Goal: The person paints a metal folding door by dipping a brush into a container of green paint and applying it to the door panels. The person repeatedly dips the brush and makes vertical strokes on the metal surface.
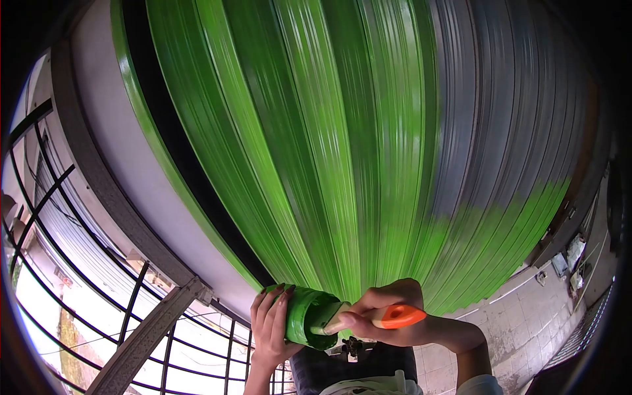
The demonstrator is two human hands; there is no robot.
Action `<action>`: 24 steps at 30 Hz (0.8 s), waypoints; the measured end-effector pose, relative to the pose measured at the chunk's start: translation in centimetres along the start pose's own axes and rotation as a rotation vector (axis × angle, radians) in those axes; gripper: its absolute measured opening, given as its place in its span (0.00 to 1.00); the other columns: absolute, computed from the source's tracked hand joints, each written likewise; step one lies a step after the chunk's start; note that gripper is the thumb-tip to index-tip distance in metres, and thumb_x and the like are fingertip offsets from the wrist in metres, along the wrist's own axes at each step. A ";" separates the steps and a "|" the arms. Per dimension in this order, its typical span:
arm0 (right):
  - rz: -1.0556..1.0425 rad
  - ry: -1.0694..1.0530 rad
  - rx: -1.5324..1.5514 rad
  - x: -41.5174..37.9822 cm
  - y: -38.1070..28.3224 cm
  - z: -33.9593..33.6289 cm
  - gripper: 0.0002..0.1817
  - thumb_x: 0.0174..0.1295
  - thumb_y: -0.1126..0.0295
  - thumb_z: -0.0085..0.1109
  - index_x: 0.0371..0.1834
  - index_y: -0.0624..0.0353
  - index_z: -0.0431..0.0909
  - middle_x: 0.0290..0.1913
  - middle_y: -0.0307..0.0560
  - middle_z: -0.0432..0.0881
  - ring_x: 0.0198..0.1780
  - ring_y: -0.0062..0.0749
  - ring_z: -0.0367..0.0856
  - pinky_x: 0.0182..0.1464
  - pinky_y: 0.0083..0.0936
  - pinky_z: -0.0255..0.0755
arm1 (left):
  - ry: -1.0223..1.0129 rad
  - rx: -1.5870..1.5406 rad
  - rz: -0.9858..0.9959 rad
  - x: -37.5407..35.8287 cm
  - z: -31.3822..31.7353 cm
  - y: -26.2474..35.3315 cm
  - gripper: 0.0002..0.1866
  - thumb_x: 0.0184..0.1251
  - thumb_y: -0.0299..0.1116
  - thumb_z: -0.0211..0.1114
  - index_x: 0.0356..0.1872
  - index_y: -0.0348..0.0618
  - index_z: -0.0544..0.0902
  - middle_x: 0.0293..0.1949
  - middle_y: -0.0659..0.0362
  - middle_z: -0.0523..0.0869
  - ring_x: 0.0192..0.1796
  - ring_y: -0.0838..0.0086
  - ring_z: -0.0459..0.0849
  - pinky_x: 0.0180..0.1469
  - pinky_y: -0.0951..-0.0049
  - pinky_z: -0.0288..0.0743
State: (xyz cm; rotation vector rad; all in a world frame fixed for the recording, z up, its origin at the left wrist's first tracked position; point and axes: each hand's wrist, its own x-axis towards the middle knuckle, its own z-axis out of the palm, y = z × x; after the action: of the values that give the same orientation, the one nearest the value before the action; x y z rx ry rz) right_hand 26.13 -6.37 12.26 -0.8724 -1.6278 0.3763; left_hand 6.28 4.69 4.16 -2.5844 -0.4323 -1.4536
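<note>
My left hand [268, 324] is wrapped round a green paint container [299, 316], which is tilted with its opening facing right. In my right hand [388, 315] is a paintbrush with an orange-tipped handle [400, 316]; its green-coated head rests in the mouth of the container. Above both hands stands a ribbed metal surface, bright green [296, 131] on its left part and along its bottom. Its upper right part is grey [507, 99].
A dark metal grille [49, 191] is at the left, with a slanted metal beam [148, 336] beside it. Pale tiles [507, 322] show at the lower right. Near the right edge hang some wires and a small box [560, 264].
</note>
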 end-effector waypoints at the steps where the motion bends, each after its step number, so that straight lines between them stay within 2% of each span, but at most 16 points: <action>1: 0.051 -0.015 -0.004 -0.3 0.2 -0.2 0.08 0.56 0.69 0.64 0.25 0.59 0.76 0.20 0.39 0.81 0.22 0.19 0.81 0.24 0.14 0.73 | -0.014 -0.025 -0.044 -0.2 0.1 0.1 0.48 0.32 0.38 0.76 0.60 0.32 0.64 0.54 0.46 0.76 0.55 0.50 0.75 0.57 0.47 0.64; 3: 0.148 -0.045 -0.012 -1.1 1.0 -0.3 0.06 0.58 0.71 0.62 0.31 0.62 0.78 0.26 0.41 0.83 0.27 0.20 0.83 0.30 0.14 0.76 | -0.042 -0.073 -0.130 -0.8 0.4 0.3 0.51 0.29 0.37 0.77 0.61 0.30 0.63 0.55 0.45 0.75 0.56 0.49 0.74 0.57 0.48 0.64; 6: 0.379 -0.043 0.213 -2.5 2.3 0.0 0.10 0.59 0.73 0.60 0.43 0.63 0.78 0.34 0.45 0.84 0.36 0.21 0.83 0.38 0.16 0.76 | -0.033 -0.137 -0.265 -2.1 1.2 0.4 0.53 0.28 0.39 0.79 0.61 0.28 0.62 0.54 0.44 0.75 0.56 0.49 0.73 0.58 0.53 0.63; 9: 0.447 -0.064 0.246 -4.6 3.9 0.0 0.16 0.60 0.74 0.59 0.51 0.62 0.75 0.39 0.45 0.84 0.40 0.21 0.83 0.41 0.17 0.76 | -0.030 -0.176 -0.348 -3.5 1.9 0.3 0.54 0.29 0.41 0.80 0.62 0.28 0.61 0.54 0.44 0.75 0.56 0.50 0.73 0.58 0.54 0.63; 10: 0.405 -0.092 0.198 -5.4 4.6 -0.1 0.18 0.59 0.72 0.61 0.53 0.61 0.74 0.39 0.45 0.84 0.40 0.22 0.83 0.42 0.17 0.76 | -0.047 -0.166 -0.349 -3.8 2.2 0.3 0.54 0.29 0.41 0.80 0.62 0.28 0.61 0.54 0.44 0.75 0.55 0.50 0.73 0.58 0.54 0.63; 13: 0.281 -0.112 0.112 -6.8 5.8 -0.1 0.20 0.59 0.71 0.61 0.55 0.60 0.74 0.39 0.46 0.84 0.37 0.23 0.83 0.40 0.17 0.77 | -0.080 -0.136 -0.315 -4.4 2.9 0.5 0.54 0.29 0.42 0.80 0.61 0.28 0.62 0.53 0.45 0.76 0.55 0.50 0.73 0.57 0.54 0.64; 14: 0.494 -0.105 0.346 -7.2 5.5 -0.2 0.19 0.60 0.70 0.60 0.55 0.61 0.74 0.38 0.46 0.84 0.33 0.23 0.83 0.35 0.16 0.77 | -0.084 -0.119 -0.301 -4.5 3.3 0.5 0.54 0.29 0.42 0.80 0.61 0.28 0.62 0.53 0.45 0.76 0.55 0.50 0.73 0.57 0.54 0.64; 17: 0.596 -0.108 0.452 -7.7 5.4 -0.3 0.17 0.62 0.71 0.57 0.54 0.62 0.74 0.37 0.46 0.83 0.30 0.22 0.82 0.32 0.15 0.77 | -0.094 -0.106 -0.307 -4.9 4.3 1.0 0.53 0.29 0.42 0.80 0.61 0.28 0.62 0.52 0.45 0.75 0.54 0.50 0.74 0.57 0.54 0.64; 24: 0.561 0.105 0.593 -10.7 8.5 0.9 0.10 0.62 0.72 0.57 0.43 0.66 0.79 0.28 0.43 0.81 0.23 0.18 0.78 0.26 0.13 0.72 | -0.126 -0.065 -0.326 -5.6 5.3 1.6 0.53 0.30 0.42 0.79 0.60 0.27 0.62 0.53 0.44 0.75 0.54 0.50 0.74 0.57 0.54 0.64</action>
State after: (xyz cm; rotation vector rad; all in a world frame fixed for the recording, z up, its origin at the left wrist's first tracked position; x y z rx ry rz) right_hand 28.45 -8.13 -1.08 -0.8503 -1.0540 1.1202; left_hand 8.38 3.55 -3.38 -2.7671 -0.8733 -1.4181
